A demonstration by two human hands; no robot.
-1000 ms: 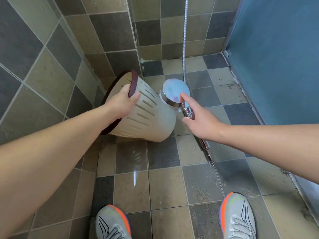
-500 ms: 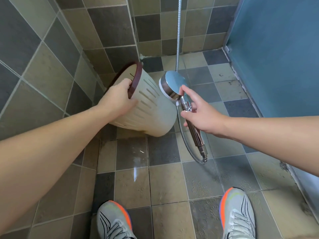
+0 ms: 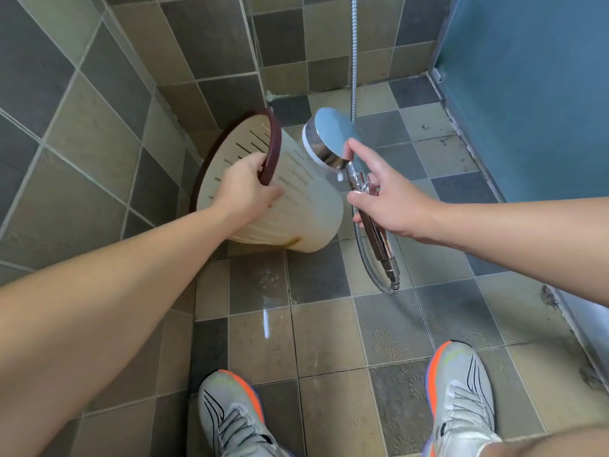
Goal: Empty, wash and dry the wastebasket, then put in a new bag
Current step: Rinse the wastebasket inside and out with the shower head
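Wastebasket: cream plastic, slotted sides, dark red rim; tipped on its side with the mouth turned toward the left tiled wall and the base toward the right, held above the tiled floor near the far left corner, where the floor meets the two walls. Left hand: grips the rim at its near side, fingers hooked inside the mouth, thumb pressed on the outer wall. Shower head: chrome, round, held just beside the wastebasket's base end, its face turned toward the basket; whether it touches the basket cannot be told. Right hand: curled round the chrome handle below the head, index finger stretched up along the back of the head, thumb laid across the neck. Shower hose: metal, hangs down along the far wall behind the head and loops back up into the bottom of the handle. Floor: patches of wet sheen near the middle. Blue panel: stands along the right edge of the floor. Shoes: a grey and orange pair, left shoe, right shoe, planted at the near edge of the floor.
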